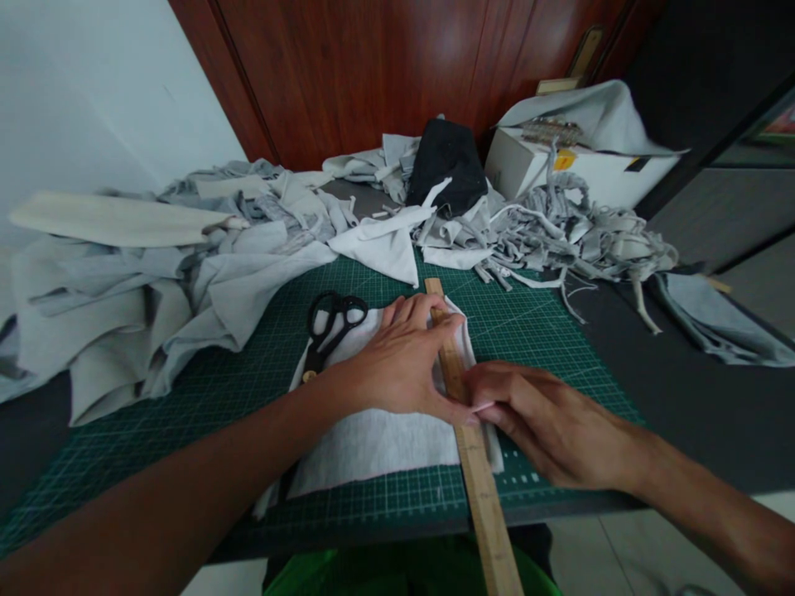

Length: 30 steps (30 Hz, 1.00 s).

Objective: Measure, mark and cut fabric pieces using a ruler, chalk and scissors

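A wooden ruler (pixel 481 488) lies lengthwise over a folded piece of pale grey fabric (pixel 378 451), near its right edge, and runs past the table's front edge. My left hand (pixel 401 356) rests flat with fingers spread, its fingertips and thumb pressing on the ruler and the fabric. Against the ruler's right side, my right hand (pixel 540 414) is closed in a pinch on a thin pale pink piece (pixel 483 406), mostly hidden by the fingers. Black-handled scissors (pixel 332 323) lie on the fabric left of my left hand, blades partly under my forearm.
A green gridded cutting mat (pixel 242 381) covers the table's middle. Grey fabric pieces (pixel 204 281) heap at the left. Behind are a black cloth bundle (pixel 448 161), tangled fabric strips (pixel 552 228) and a white box (pixel 596 174). Folded grey fabric (pixel 720 314) lies far right.
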Motion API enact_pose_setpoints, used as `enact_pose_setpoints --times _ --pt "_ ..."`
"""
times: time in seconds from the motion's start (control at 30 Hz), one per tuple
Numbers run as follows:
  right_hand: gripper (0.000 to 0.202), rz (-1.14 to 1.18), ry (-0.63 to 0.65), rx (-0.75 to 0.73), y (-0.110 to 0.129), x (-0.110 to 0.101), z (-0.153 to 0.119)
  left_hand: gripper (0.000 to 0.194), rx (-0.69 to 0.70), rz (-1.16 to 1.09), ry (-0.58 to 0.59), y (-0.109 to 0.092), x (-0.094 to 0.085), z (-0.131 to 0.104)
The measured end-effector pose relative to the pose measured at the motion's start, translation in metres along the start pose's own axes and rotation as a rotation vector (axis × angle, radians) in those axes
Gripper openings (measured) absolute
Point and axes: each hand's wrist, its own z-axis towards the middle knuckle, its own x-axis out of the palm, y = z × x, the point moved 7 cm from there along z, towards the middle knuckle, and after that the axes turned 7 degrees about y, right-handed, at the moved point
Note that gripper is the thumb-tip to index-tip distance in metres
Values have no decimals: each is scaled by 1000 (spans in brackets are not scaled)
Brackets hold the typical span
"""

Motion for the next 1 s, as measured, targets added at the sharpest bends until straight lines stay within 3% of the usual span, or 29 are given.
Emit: enact_pose_setpoints --times 0.23,0.43,0.67,0.83,1.0 --pt "7 38 -45 142 -8 -7 0 111 9 9 -4 0 0 0" --pt "11 33 -88 237 -7 -11 10 106 3 -4 -6 1 0 0" --pt "16 97 -130 -9 7 1 1 108 9 16 9 2 2 1" --pt "5 172 -208 275 -12 -1 -3 115 1 33 1 1 1 0" --pt "22 337 -238 517 -28 4 0 116 -8 51 3 1 1 1"
